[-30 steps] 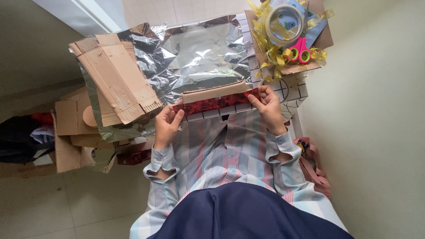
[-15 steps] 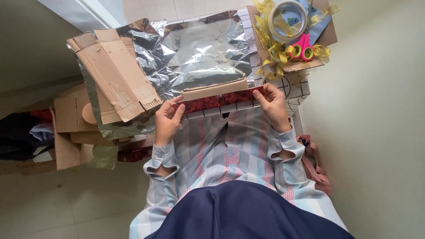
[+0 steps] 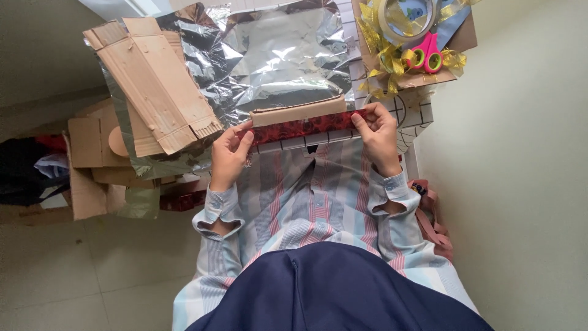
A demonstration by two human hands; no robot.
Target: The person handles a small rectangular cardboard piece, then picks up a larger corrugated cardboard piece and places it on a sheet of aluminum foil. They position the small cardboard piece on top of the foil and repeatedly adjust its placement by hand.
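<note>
- The silver foil sheet [image 3: 275,55] is the biggest thing on your worktop [image 3: 416,113]; it lies crumpled and spread out just beyond your hands.
- A flattened brown cardboard box [image 3: 153,92] lies over the foil's left part, tilted, with its flaps open.
- More cardboard pieces [image 3: 86,153] sit on the floor at your left, beside a dark bundle of cloth [image 3: 24,171].
- A shallow cardboard tray [image 3: 456,43] stands at the worktop's far right corner. In it you have a roll of clear tape [image 3: 407,18], pink-handled scissors [image 3: 429,55] and curls of gold ribbon [image 3: 383,58], some spilling over its edge.
- The long narrow strip in red patterned paper [image 3: 303,127] lies across the near edge of the worktop, touching a plain cardboard strip [image 3: 297,112] just behind it.
- Your left hand [image 3: 229,153] pinches the strip's left end, fingers [image 3: 244,136] pressed on it.
- Your right hand [image 3: 376,132] pinches the right end, its fingers closed on the paper.
</note>
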